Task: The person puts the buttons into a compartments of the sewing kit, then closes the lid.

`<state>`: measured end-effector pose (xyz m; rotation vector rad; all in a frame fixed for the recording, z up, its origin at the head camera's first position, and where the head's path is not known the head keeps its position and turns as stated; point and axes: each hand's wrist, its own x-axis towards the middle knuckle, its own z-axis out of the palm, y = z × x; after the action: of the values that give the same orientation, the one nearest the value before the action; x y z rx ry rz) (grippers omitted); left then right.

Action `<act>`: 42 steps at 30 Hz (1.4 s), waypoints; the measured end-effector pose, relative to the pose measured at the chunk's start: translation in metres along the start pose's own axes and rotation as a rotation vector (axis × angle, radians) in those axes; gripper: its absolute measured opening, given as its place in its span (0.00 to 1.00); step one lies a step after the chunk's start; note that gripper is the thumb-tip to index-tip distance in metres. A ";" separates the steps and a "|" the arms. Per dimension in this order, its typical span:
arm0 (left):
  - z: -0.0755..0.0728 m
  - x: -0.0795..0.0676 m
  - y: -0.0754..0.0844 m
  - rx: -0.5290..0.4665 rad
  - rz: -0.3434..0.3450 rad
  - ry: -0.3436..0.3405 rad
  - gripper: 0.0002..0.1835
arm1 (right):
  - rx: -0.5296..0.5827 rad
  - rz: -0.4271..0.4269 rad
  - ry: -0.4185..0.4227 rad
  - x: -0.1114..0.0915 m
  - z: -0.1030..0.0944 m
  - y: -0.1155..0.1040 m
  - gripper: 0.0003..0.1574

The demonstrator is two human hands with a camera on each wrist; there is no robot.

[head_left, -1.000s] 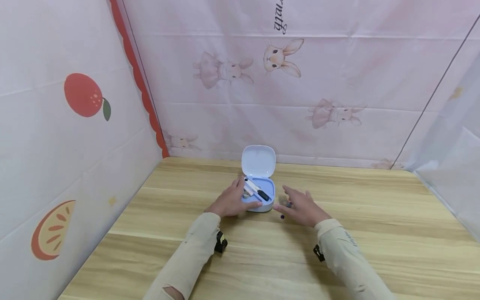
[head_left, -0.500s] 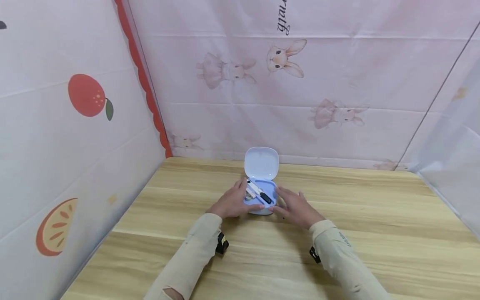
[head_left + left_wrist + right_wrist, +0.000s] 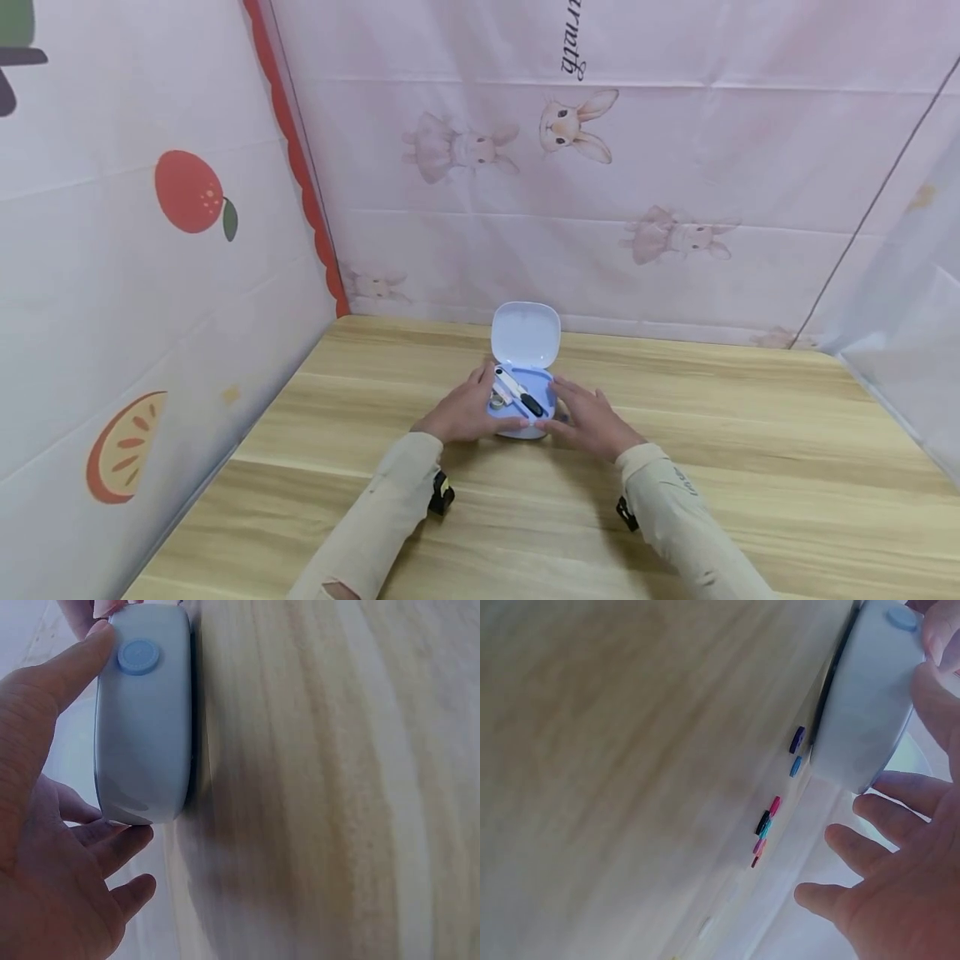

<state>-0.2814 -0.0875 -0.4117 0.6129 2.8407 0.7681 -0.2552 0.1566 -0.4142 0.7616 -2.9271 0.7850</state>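
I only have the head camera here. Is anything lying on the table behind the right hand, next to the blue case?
Observer: Yes. The right wrist view shows several small coloured pieces on the wooden table, close beside the light blue case and near the right hand.
Operator: Does the front of the case have a catch?
Observer: The left wrist view shows a round blue button on its front wall.
Operator: Is the left hand on that button?
Observer: No. The left hand has its thumb lying against the wall just beside the button, not over it.
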 end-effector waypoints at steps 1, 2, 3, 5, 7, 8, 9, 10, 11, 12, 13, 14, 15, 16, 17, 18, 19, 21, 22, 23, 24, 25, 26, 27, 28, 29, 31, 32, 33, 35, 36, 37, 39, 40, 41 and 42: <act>0.001 0.000 0.000 0.004 0.002 -0.002 0.67 | 0.005 -0.002 -0.002 0.000 0.000 0.001 0.47; 0.001 0.000 0.000 0.007 0.004 -0.004 0.67 | 0.011 -0.003 -0.005 0.000 0.000 0.001 0.48; 0.001 0.000 0.000 0.008 0.005 -0.005 0.67 | 0.017 -0.001 -0.010 0.000 0.000 0.002 0.48; 0.002 0.001 0.001 0.005 0.006 -0.005 0.67 | 0.034 0.001 -0.022 0.001 0.000 0.002 0.49; 0.002 0.000 0.001 -0.002 0.003 -0.001 0.68 | 0.046 -0.001 -0.027 0.002 0.000 0.003 0.50; 0.002 0.000 0.001 -0.003 0.001 -0.001 0.68 | 0.050 0.000 -0.029 0.003 -0.001 0.003 0.50; 0.002 0.000 0.002 -0.006 -0.001 0.000 0.68 | 0.051 -0.002 -0.029 0.003 -0.001 0.003 0.50; 0.002 0.000 0.002 -0.008 -0.005 0.000 0.68 | 0.053 -0.007 -0.027 0.003 -0.001 0.003 0.50; 0.002 -0.001 0.002 -0.012 -0.009 0.000 0.68 | 0.054 -0.011 -0.026 0.004 -0.001 0.004 0.49; 0.002 -0.001 0.002 -0.015 -0.013 0.001 0.68 | 0.056 -0.012 -0.026 0.004 -0.001 0.004 0.49; 0.002 -0.001 0.003 -0.016 -0.015 -0.001 0.68 | 0.058 -0.013 -0.025 0.003 -0.002 0.004 0.49; 0.002 -0.002 0.004 -0.017 -0.017 -0.003 0.68 | 0.059 -0.018 -0.025 0.002 -0.002 0.004 0.49; 0.002 -0.002 0.005 -0.021 -0.019 -0.003 0.68 | 0.061 -0.024 -0.024 0.002 -0.003 0.004 0.49; 0.002 -0.003 0.006 -0.024 -0.022 -0.004 0.68 | 0.064 -0.028 -0.023 0.001 -0.003 0.004 0.48; 0.002 -0.002 0.005 -0.022 -0.019 -0.001 0.68 | 0.068 -0.034 -0.022 0.001 -0.004 0.003 0.48; 0.001 -0.002 0.005 -0.017 -0.013 0.000 0.68 | 0.070 -0.037 -0.021 0.002 -0.004 0.003 0.48; 0.001 -0.002 0.004 -0.013 -0.005 -0.001 0.68 | 0.069 -0.045 -0.018 0.002 -0.004 0.003 0.48; 0.000 -0.001 0.004 -0.004 0.016 -0.002 0.68 | 0.073 -0.052 -0.014 0.002 -0.004 0.003 0.48; 0.000 -0.001 0.005 0.002 0.027 -0.004 0.68 | 0.077 -0.054 -0.014 0.002 -0.003 0.004 0.48; -0.001 -0.001 0.005 0.006 0.041 -0.006 0.68 | 0.079 -0.056 -0.015 0.002 -0.003 0.004 0.48; -0.002 -0.001 0.006 0.005 0.050 -0.009 0.68 | 0.079 -0.056 -0.015 0.002 -0.003 0.004 0.49; -0.002 -0.001 0.006 0.001 0.055 -0.012 0.69 | 0.080 -0.061 -0.014 0.002 -0.002 0.005 0.49; -0.003 0.000 0.007 0.000 0.057 -0.016 0.70 | 0.083 -0.063 -0.013 0.002 -0.002 0.005 0.49; -0.003 0.000 0.008 0.001 0.059 -0.019 0.71 | 0.085 -0.063 -0.011 0.003 -0.002 0.005 0.50; -0.003 0.001 0.009 0.000 0.057 -0.025 0.72 | 0.085 -0.068 -0.006 0.003 -0.001 0.006 0.50; -0.003 0.002 0.010 -0.002 0.059 -0.028 0.72 | 0.084 -0.068 -0.003 0.003 -0.001 0.006 0.50; -0.003 0.003 0.012 0.011 0.063 -0.037 0.74 | 0.082 -0.069 0.003 0.004 -0.001 0.007 0.50; -0.002 0.004 0.013 0.022 0.069 -0.040 0.75 | 0.084 -0.066 0.004 0.004 -0.001 0.007 0.50; -0.001 0.005 0.014 0.035 0.076 -0.042 0.76 | 0.087 -0.062 0.002 0.004 -0.002 0.007 0.50; 0.001 0.007 0.014 0.065 0.088 -0.049 0.76 | 0.085 -0.056 -0.008 0.004 -0.002 0.006 0.50; 0.002 0.008 0.014 0.081 0.093 -0.051 0.76 | 0.083 -0.055 -0.012 0.004 -0.002 0.005 0.50; 0.003 0.008 0.014 0.094 0.096 -0.053 0.76 | 0.081 -0.053 -0.017 0.004 -0.002 0.005 0.50; 0.005 0.009 0.013 0.115 0.094 -0.056 0.76 | 0.076 -0.045 -0.025 0.004 -0.002 0.004 0.49; 0.006 0.010 0.013 0.125 0.092 -0.057 0.76 | 0.072 -0.042 -0.027 0.004 -0.002 0.003 0.49; 0.007 0.010 0.013 0.130 0.090 -0.056 0.76 | 0.071 -0.038 -0.029 0.004 -0.002 0.002 0.49; 0.007 0.011 0.013 0.131 0.088 -0.053 0.76 | 0.070 -0.035 -0.029 0.004 -0.002 0.002 0.49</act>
<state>-0.2849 -0.0700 -0.4115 0.7699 2.8485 0.5715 -0.2597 0.1577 -0.4126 0.8338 -2.9174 0.8851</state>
